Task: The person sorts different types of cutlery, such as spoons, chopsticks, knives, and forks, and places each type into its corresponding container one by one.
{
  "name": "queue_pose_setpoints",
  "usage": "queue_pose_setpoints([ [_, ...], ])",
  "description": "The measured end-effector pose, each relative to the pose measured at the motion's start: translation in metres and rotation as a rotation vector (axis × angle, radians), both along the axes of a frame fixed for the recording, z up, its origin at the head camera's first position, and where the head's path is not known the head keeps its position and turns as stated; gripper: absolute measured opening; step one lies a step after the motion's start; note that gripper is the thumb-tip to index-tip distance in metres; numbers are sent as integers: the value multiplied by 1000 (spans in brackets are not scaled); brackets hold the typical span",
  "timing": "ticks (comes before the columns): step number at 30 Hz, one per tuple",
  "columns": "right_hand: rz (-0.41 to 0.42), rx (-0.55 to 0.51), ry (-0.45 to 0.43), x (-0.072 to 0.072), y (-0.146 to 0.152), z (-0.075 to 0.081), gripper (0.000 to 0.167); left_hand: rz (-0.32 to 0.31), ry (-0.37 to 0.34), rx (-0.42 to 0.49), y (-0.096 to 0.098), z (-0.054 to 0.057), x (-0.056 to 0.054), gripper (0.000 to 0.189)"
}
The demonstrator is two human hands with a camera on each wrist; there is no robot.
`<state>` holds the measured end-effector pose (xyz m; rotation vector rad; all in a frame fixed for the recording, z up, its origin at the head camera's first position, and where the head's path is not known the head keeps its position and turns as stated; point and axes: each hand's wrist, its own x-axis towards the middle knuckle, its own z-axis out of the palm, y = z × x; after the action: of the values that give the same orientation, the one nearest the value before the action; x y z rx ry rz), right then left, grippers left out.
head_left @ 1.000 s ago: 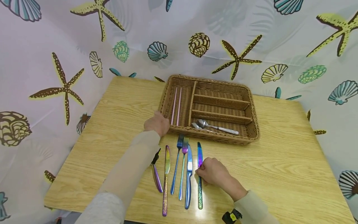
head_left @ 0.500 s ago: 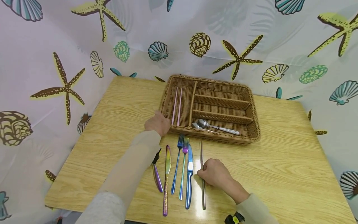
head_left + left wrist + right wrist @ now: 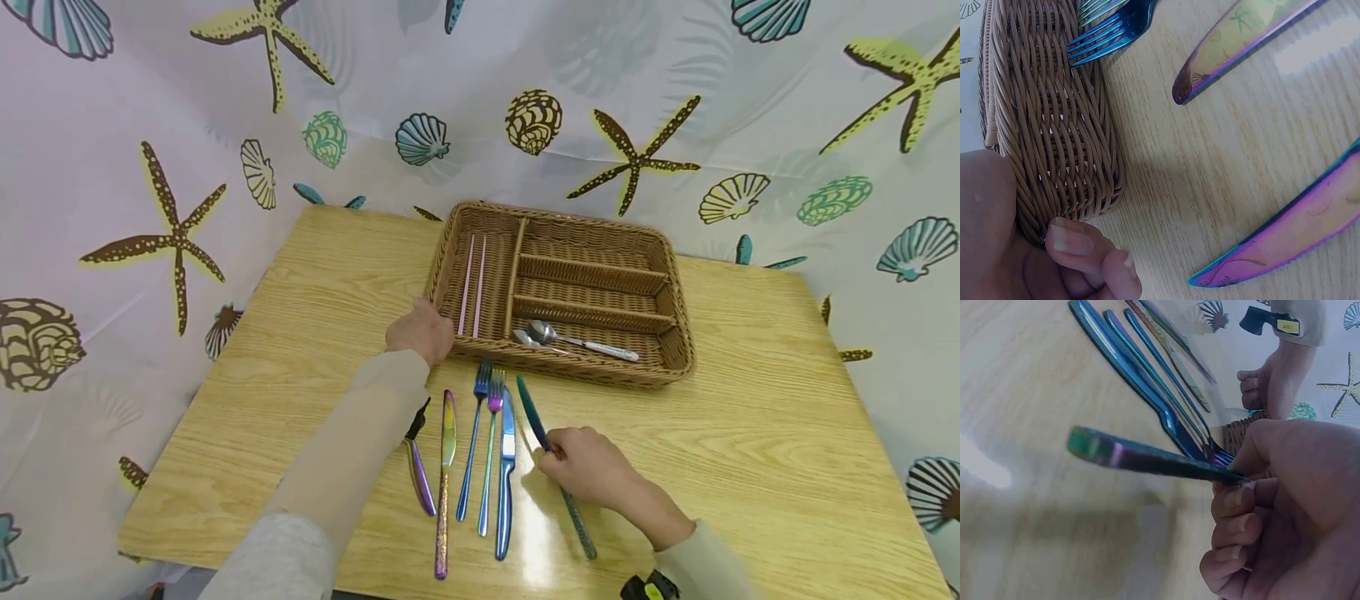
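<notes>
My right hand (image 3: pixel 588 467) pinches a dark teal table knife (image 3: pixel 532 412) near its middle. In the head view the knife slants, blade up toward the tray and handle down to the right; the right wrist view shows its handle end (image 3: pixel 1094 447) raised over the table. My left hand (image 3: pixel 420 332) grips the near left corner of a wicker cutlery tray (image 3: pixel 1066 144). Left of the held knife lie a blue knife (image 3: pixel 506 467), two forks (image 3: pixel 469 458) and a yellow-purple knife (image 3: pixel 447 467). A purple-handled knife (image 3: pixel 422 479) is partly hidden by my left sleeve.
Two pink chopsticks (image 3: pixel 466 283) lie in the tray's long left compartment. Two spoons (image 3: pixel 543 332) lie in its front right compartment. The tray stands at the back of the wooden table (image 3: pixel 757 417), before a shell-patterned curtain (image 3: pixel 480 75).
My right hand has lifted the teal knife off the table, turned it on edge and then slanted it, its handle end swinging right. My left hand stays at the tray corner.
</notes>
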<state>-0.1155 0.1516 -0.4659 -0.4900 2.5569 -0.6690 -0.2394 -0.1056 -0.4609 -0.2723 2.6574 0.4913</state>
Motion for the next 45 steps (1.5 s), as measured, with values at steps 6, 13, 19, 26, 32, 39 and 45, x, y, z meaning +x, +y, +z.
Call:
queue_pose_setpoints([
  [6, 108, -83, -50, -10, 9, 14, 31, 6, 3, 8, -1, -1, 0, 67],
  [13, 65, -163, -156, -25, 19, 32, 24, 13, 0, 8, -1, -1, 1, 67],
  [19, 18, -160, -99, -39, 27, 44, 21, 5, 2, 1, 0, 1, 2, 67],
  [26, 18, -98, 125, -61, 34, 56, 20, -17, 9, -28, 0, 2, 3, 67],
  [32, 30, -17, 287, -82, 37, 63, 19, -15, 10, -29, 0, 2, 2, 67],
  [39, 21, 29, 312, -107, 41, 68, 24, -23, 8, -42, 0, 1, 1, 66],
  [45, -2, 71, 344, -126, 42, 67, 23, -9, 14, -34, 0, -2, 0, 66],
])
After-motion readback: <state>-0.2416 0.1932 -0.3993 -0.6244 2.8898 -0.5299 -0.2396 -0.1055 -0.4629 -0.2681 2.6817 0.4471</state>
